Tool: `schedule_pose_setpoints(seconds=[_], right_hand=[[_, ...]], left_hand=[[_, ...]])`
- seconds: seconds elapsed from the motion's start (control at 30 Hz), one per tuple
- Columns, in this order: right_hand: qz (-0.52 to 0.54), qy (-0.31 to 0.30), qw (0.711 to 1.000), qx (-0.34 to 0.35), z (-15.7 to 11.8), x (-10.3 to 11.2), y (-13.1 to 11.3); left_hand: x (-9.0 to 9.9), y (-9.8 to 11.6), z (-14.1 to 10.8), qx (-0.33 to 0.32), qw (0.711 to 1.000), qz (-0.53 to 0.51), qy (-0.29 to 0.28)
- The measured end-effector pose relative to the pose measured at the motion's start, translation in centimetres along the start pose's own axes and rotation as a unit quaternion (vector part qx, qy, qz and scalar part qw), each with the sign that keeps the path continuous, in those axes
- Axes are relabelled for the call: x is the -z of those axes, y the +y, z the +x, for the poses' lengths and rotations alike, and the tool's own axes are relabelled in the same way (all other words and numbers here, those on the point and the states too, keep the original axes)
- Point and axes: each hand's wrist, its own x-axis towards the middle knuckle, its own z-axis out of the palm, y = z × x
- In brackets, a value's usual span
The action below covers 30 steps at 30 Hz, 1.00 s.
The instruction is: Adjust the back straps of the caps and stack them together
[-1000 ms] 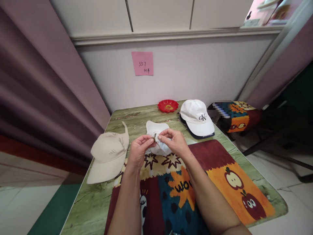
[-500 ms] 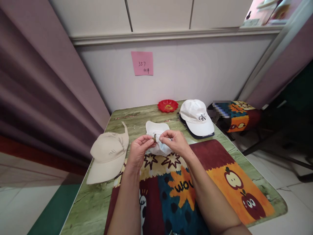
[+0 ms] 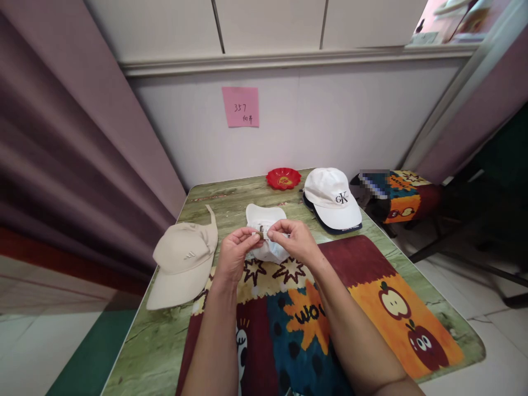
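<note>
From my end, very little changes over the last second: both hands stay at the cap [image 3: 273, 251] in the middle of the frame, and only the right fingertips shift a touch, out from the buckle [image 3: 260, 235] and slightly back. I read that as slow, fine handling of the strap [image 3: 264, 235], still under way. The other caps stay where they are.

My left hand [image 3: 236, 253] pinches at the buckle, thumb against the bent forefinger, the other fingers curled in. My right hand [image 3: 299, 240] pinches the strap just beside it, thumb and forefinger nearly together. The parts are small and blurred here, so I can't tell whether the strap is through the buckle.

The cap's brim points to the top of the frame; its crown lies partly behind my fingers, by the mat's [image 3: 350, 256] far edge. A beige cap [image 3: 181, 254] lies at left of centre; right of centre, a white cap [image 3: 328, 190] sits on a dark one [image 3: 325, 226], near a red dish [image 3: 283, 179].
</note>
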Motion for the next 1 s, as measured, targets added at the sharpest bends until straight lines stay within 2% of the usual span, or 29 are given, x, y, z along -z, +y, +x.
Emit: schedule_pose_setpoints(seconds=[0.2, 0.67, 0.83, 1.0], right_hand=[[0.006, -0.016, 1.0, -0.019, 0.0, 0.5, 0.2], [-0.004, -0.012, 1.0, -0.014, 0.0, 0.0, 0.2], [0.036, -0.008, 0.999, -0.006, 0.2, 0.2, 0.7], [0.092, 0.049, 0.994, -0.028, 0.5, 1.5, 1.6]], left_hand=[[0.5, 0.1, 0.0, -0.005, 1.0, -0.003, 0.007], [-0.2, -0.4, -0.1, 0.004, 1.0, 0.009, -0.02], [0.1, -0.6, 0.3, -0.009, 1.0, -0.01, 0.026], [0.7, -0.5, 0.7, -0.019, 0.995, -0.032, 0.087]])
